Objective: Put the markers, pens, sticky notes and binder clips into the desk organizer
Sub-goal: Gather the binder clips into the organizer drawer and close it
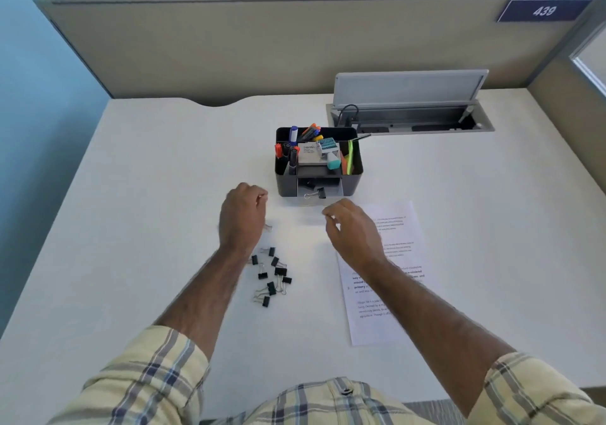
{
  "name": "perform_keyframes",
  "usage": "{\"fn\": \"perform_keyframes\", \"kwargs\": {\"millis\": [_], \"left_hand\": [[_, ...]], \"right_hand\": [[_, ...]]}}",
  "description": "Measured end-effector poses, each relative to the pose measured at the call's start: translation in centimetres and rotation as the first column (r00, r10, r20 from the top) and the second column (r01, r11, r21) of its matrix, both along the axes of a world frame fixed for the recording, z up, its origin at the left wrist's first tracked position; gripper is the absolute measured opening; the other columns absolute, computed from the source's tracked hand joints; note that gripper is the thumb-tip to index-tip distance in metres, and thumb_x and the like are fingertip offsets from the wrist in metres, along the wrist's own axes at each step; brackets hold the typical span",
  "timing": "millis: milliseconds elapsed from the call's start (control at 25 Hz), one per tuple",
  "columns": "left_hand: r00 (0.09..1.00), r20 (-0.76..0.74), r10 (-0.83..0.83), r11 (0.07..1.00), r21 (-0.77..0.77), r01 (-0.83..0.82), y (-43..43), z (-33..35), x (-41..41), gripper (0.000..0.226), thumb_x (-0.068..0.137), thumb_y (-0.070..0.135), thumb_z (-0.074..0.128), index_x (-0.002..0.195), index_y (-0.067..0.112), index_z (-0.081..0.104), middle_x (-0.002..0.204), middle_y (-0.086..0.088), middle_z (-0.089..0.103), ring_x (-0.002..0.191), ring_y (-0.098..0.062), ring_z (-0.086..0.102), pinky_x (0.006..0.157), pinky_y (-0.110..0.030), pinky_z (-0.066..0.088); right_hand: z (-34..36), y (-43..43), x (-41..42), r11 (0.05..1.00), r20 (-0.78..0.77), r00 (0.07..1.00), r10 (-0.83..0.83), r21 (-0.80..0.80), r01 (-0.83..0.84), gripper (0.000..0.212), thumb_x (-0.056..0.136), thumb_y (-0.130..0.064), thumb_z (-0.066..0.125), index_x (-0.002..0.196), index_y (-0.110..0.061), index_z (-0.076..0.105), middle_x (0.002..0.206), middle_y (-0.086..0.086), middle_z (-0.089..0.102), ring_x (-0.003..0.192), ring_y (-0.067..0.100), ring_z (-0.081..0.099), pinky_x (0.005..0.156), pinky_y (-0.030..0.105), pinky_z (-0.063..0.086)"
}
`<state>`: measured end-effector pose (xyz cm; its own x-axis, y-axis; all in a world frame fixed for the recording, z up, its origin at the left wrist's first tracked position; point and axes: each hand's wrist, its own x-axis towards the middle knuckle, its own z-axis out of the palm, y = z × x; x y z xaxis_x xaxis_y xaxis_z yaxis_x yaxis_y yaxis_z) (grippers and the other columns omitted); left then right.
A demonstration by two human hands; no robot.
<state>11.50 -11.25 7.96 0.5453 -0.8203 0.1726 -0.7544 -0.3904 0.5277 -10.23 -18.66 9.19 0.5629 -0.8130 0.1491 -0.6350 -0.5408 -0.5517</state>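
The dark desk organizer (pixel 355 165) stands mid-desk with markers (pixel 310 131), pens and sticky notes (pixel 347 162) in its top compartments. Its small front drawer (pixel 334 191) is pulled out and a black binder clip (pixel 316 194) lies in it. A pile of several black binder clips (pixel 271 277) lies on the desk near my left forearm. My left hand (pixel 244 216) hovers left of the drawer with its fingers curled; a silver clip handle (pixel 268 227) shows at its edge. My right hand (pixel 352 227) is just in front of the drawer, fingers loosely bent and holding nothing.
A printed sheet of paper (pixel 398 293) lies under my right forearm. An open cable hatch (pixel 410 119) is set into the desk behind the organizer. A grey partition (pixel 262 47) closes the far side of the white desk (pixel 131 195).
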Motion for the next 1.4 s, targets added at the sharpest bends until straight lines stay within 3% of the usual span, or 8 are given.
{"fn": "perform_keyframes", "kwargs": {"millis": [80,200,320,520,720,920,1160,1400], "left_hand": [[0.995,0.043,0.092,0.982,0.164,-0.098,2.7,-1.7,2.0,0.023,0.098,0.022,0.062,0.118,0.013,0.07,0.113,-0.01,0.064,0.104,-0.03,0.057,0.086,-0.044,0.051],[0.996,0.015,0.089,0.939,0.332,-0.089,5.4,-3.3,3.4,0.04,0.096,0.025,0.065,0.133,0.013,0.062,0.127,-0.011,0.058,0.114,-0.033,0.052,0.093,-0.046,0.049],[0.999,-0.021,0.046,0.935,0.354,-0.035,5.9,-3.7,3.4,0.041,0.095,0.027,0.066,0.134,0.015,0.059,0.128,-0.008,0.056,0.116,-0.031,0.05,0.092,-0.044,0.049],[0.998,-0.018,0.059,0.933,0.355,-0.048,5.1,-3.8,2.9,0.024,0.094,0.026,0.065,0.116,0.016,0.067,0.115,-0.006,0.058,0.107,-0.027,0.053,0.079,-0.038,0.046],[0.997,0.003,0.073,0.932,0.356,-0.069,5.2,-4.0,3.0,0.019,0.093,0.029,0.062,0.108,0.018,0.067,0.11,-0.004,0.06,0.102,-0.027,0.056,0.081,-0.04,0.048],[0.99,-0.08,0.112,0.968,0.236,-0.09,4.3,-2.6,2.6,0.022,0.092,0.032,0.068,0.11,0.02,0.065,0.109,-0.001,0.061,0.101,-0.024,0.058,0.08,-0.04,0.052],[0.992,-0.02,-0.125,0.992,-0.003,0.125,-1.7,1.7,-1.5,0.029,0.093,0.033,0.067,0.12,0.021,0.064,0.112,0.002,0.059,0.104,-0.017,0.053,0.082,-0.033,0.051],[0.964,0.024,-0.265,0.963,0.057,0.263,-6.0,2.3,-4.9,0.041,0.096,0.033,0.066,0.134,0.018,0.06,0.123,-0.002,0.058,0.113,-0.019,0.055,0.088,-0.032,0.052]], "right_hand": [[-0.9,1.4,1.3,0.992,-0.106,0.987,0.117,0.062,-0.111,0.022,0.099,-0.014,0.053,0.111,-0.014,0.071,0.106,0.001,0.066,0.092,0.02,0.063,0.076,0.035,0.053],[-2.0,2.6,4.2,0.962,-0.257,0.929,0.267,0.13,-0.241,0.025,0.1,-0.017,0.05,0.118,-0.017,0.067,0.114,0.002,0.063,0.102,0.024,0.061,0.082,0.039,0.054],[-2.4,2.1,8.0,0.938,-0.348,0.872,0.344,0.165,-0.305,0.029,0.1,-0.021,0.052,0.127,-0.017,0.061,0.124,0.005,0.057,0.11,0.027,0.058,0.086,0.042,0.053],[-3.4,1.6,12.8,0.923,-0.444,0.81,0.382,0.218,-0.316,0.039,0.097,-0.024,0.059,0.135,-0.018,0.053,0.127,0.009,0.049,0.118,0.029,0.047,0.087,0.045,0.052],[-4.5,2.5,14.0,0.939,-0.458,0.824,0.334,0.089,-0.332,0.018,0.094,-0.014,0.055,0.112,-0.012,0.054,0.113,0.01,0.053,0.105,0.03,0.05,0.07,0.039,0.042],[-4.4,2.5,12.6,0.955,-0.401,0.871,0.285,0.044,-0.292,0.021,0.085,-0.002,0.051,0.103,-0.012,0.055,0.103,0.008,0.057,0.095,0.029,0.052,0.072,0.036,0.036],[-3.1,2.5,6.7,0.978,-0.191,0.965,0.18,-0.067,-0.196,0.012,0.085,-0.01,0.062,0.097,-0.012,0.06,0.091,0.003,0.06,0.084,0.023,0.051,0.074,0.036,0.047],[-1.1,0.8,1.6,0.987,-0.129,0.988,0.085,-0.124,-0.101,0.014,0.084,-0.013,0.069,0.096,-0.015,0.062,0.094,0.0,0.061,0.085,0.019,0.053,0.073,0.033,0.049]]}}
